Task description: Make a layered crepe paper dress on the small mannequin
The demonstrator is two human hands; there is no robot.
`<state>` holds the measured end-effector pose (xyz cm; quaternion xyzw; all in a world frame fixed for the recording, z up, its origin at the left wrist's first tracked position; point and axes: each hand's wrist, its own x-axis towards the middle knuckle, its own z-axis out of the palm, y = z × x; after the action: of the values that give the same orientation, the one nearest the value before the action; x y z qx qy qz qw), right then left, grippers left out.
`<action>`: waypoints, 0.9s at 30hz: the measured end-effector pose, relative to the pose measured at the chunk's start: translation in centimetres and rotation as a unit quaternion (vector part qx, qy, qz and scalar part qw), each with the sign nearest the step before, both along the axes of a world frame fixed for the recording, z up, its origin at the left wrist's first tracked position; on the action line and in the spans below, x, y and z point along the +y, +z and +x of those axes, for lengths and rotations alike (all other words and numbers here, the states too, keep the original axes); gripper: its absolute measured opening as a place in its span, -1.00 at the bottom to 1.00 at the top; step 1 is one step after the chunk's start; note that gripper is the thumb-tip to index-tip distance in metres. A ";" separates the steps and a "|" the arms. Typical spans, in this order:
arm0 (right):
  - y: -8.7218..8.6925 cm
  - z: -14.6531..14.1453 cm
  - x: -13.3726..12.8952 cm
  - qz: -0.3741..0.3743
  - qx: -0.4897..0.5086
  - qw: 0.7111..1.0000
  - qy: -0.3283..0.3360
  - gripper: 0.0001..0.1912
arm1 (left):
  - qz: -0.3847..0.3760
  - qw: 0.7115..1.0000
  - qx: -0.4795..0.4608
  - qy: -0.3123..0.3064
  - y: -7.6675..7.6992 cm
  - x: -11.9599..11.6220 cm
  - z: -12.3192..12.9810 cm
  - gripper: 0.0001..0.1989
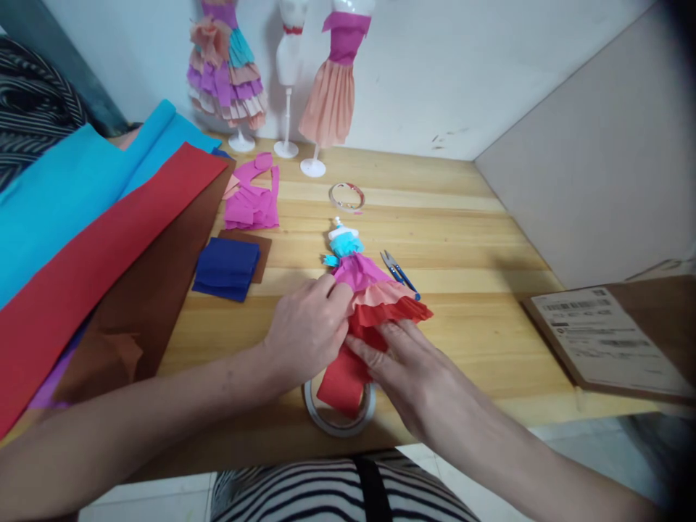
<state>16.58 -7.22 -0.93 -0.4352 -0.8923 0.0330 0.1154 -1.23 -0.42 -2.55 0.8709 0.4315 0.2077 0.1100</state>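
Observation:
A small mannequin (344, 232) lies on the table, wearing a crepe paper dress (365, 271) with a turquoise top and tiers of magenta, peach and red. My left hand (311, 326) is closed at the left side of the skirt, gripping its paper. Under the red ruffle, my right hand (416, 370) has its thumb and fingers on a red crepe paper strip (342, 380); its fingertips are partly hidden. The strip's lower end hangs over a roll of tape (314, 409). Right of the dress lie blue-handled thread snips (399, 274).
Three mannequins on stands, one of them in a tiered dress (225, 80), line the wall. A clear tape ring (346, 196), magenta scraps (253, 199) and folded blue paper (227, 268) lie behind. Large red paper (114, 246) covers the left; a cardboard box (614, 341) sits right.

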 end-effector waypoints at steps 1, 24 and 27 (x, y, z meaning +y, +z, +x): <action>-0.2 0.0 -0.1 0.000 0.005 1.000 -0.008 -0.56 | -0.010 1.000 -0.001 0.004 0.1 0.0 -0.1 -0.90; -0.1 0.2 1.0 -0.022 0.114 0.990 -0.075 -0.62 | -0.238 0.956 -0.155 0.078 -0.4 1.6 -0.1 -0.83; -0.1 0.4 1.0 -0.009 0.119 0.989 -0.091 -0.64 | -0.275 0.934 -0.210 0.084 -0.6 1.8 -0.2 -0.83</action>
<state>16.97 -6.25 -1.01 -0.5084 -0.8287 0.0818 0.2196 -1.41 1.43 -3.20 0.7036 0.5109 0.2672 0.4154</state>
